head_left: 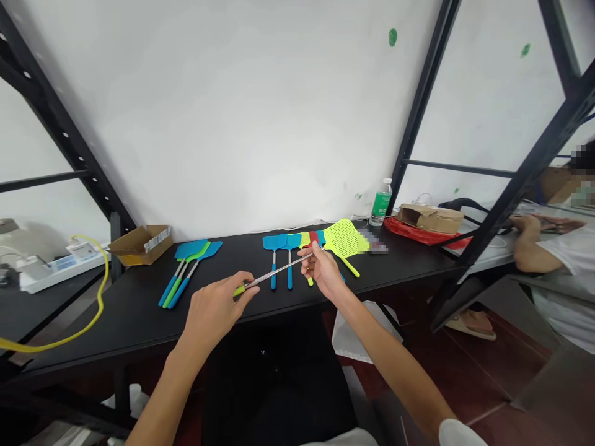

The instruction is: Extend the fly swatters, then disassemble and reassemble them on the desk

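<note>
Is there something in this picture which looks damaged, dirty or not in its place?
Yes, the green marks on the white wall, one of them high above the bottle. They look odd because they are scattered blotches on a plain surface. The metal rod between the left hand and right hand shows no obvious bend.

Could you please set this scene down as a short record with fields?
Surface: black table
Left hand: holds a swatter by its yellow-green handle
Right hand: fingers on that swatter's metal rod
Left group: three swatters, blue and green, heads overlapping
Behind the hands: more swatters, blue, yellow-green and red among them
Left end: open cardboard box
Back right: bottle, green label, white cap
Far right: another person, partly in view
</note>
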